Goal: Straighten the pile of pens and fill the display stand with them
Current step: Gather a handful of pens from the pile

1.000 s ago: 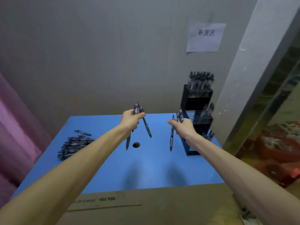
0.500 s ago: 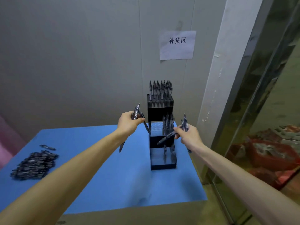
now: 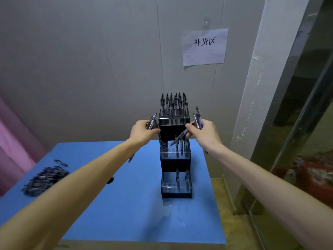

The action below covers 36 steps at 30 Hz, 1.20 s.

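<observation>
Display stand (image 3: 175, 159) sits btwn hands. L hand (image 3: 142, 132) grips pens (image 3: 152, 121) left of top tier; R hand (image 3: 205, 133) pinches pen (image 3: 180, 137) over mid tier, holds more.

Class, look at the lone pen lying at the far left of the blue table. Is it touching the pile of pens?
Apart. In the head view, bare blue table shows between the lone pen and the pile of pens.

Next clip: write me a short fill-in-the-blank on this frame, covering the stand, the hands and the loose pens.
1. The display stand has ___ stepped tiers.
2. The fullest tier of the stand is the ___ one.
3. The pile of loose pens lies on the table's ___ side.
4. The right hand and the left hand each hold several ___.

Missing words: three; top; left; pens
</observation>
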Each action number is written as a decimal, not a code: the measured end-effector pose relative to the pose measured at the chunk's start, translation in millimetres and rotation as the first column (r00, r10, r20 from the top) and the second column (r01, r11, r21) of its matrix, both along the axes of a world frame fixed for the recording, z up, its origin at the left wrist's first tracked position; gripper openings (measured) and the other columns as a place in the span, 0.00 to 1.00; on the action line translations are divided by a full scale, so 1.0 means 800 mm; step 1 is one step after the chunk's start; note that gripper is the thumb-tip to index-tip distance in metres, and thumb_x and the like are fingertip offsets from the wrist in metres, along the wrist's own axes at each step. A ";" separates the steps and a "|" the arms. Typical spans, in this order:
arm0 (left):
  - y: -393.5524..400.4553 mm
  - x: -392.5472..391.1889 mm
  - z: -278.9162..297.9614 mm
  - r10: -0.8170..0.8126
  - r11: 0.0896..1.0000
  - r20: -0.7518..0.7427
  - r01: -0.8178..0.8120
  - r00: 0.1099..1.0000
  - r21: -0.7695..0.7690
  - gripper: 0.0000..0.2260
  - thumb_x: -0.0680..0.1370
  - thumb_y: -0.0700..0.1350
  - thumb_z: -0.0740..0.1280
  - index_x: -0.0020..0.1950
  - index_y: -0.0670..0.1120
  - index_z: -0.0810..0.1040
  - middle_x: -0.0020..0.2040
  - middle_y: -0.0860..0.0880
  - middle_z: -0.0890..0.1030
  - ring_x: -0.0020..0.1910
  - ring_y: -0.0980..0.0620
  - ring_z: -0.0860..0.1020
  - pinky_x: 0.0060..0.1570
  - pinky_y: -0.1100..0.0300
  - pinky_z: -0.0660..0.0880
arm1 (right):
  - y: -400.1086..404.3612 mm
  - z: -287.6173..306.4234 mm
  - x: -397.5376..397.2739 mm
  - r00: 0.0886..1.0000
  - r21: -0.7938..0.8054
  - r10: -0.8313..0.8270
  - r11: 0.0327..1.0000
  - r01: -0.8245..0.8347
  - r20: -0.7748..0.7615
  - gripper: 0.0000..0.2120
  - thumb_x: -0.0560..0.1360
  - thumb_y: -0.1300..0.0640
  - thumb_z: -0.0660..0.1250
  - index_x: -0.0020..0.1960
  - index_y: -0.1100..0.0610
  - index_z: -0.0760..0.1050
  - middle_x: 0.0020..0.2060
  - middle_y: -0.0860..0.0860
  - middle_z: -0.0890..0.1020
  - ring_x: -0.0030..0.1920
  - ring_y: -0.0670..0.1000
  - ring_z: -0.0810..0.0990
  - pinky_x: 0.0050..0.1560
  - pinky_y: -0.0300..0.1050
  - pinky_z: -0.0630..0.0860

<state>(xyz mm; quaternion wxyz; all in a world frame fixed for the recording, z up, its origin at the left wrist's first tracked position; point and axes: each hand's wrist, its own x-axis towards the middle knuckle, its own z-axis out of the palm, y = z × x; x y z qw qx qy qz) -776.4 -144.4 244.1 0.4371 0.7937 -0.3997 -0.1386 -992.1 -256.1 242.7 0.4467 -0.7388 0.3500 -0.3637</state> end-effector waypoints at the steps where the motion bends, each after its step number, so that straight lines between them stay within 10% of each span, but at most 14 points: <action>1: -0.004 0.004 0.000 -0.002 1.000 0.007 0.002 1.000 0.003 0.12 0.76 0.46 0.76 0.40 0.43 0.75 0.29 0.51 0.67 0.28 0.49 0.64 0.31 0.56 0.64 | -0.002 0.002 0.007 1.000 -0.031 0.000 1.000 -0.001 -0.016 0.08 0.80 0.51 0.69 0.47 0.56 0.80 0.34 0.50 0.86 0.24 0.40 0.72 0.28 0.36 0.71; 5: -0.019 0.023 -0.004 -0.020 1.000 0.015 0.019 1.000 0.010 0.14 0.76 0.46 0.76 0.40 0.40 0.75 0.30 0.50 0.69 0.29 0.50 0.65 0.30 0.58 0.64 | -0.011 0.010 0.035 0.996 -0.112 -0.047 0.993 0.038 -0.077 0.11 0.79 0.51 0.71 0.45 0.59 0.81 0.33 0.50 0.85 0.29 0.41 0.77 0.28 0.31 0.70; 11: -0.046 0.056 -0.022 -0.084 0.996 0.025 0.084 0.996 0.000 0.15 0.75 0.48 0.77 0.47 0.36 0.80 0.33 0.48 0.74 0.32 0.50 0.68 0.33 0.56 0.65 | -0.033 0.014 0.082 0.965 -0.223 -0.105 0.974 0.050 -0.241 0.15 0.78 0.48 0.70 0.41 0.58 0.80 0.35 0.52 0.85 0.39 0.54 0.84 0.43 0.53 0.82; 29: -0.090 0.093 -0.061 -0.046 0.999 0.050 0.045 0.998 0.014 0.12 0.74 0.49 0.78 0.34 0.48 0.79 0.23 0.57 0.75 0.23 0.58 0.69 0.28 0.59 0.62 | -0.085 -0.012 0.151 0.835 -0.376 -0.123 0.921 -0.106 -0.536 0.16 0.77 0.44 0.71 0.35 0.52 0.77 0.34 0.49 0.84 0.37 0.53 0.83 0.44 0.50 0.81; 36: -0.096 0.091 -0.070 -0.046 0.999 0.097 0.045 0.994 0.008 0.12 0.73 0.52 0.78 0.37 0.45 0.82 0.32 0.46 0.81 0.28 0.52 0.68 0.32 0.57 0.65 | -0.101 -0.024 0.158 0.825 -0.406 -0.049 0.886 -0.225 -0.563 0.15 0.77 0.44 0.70 0.38 0.53 0.80 0.33 0.48 0.83 0.37 0.52 0.82 0.41 0.48 0.79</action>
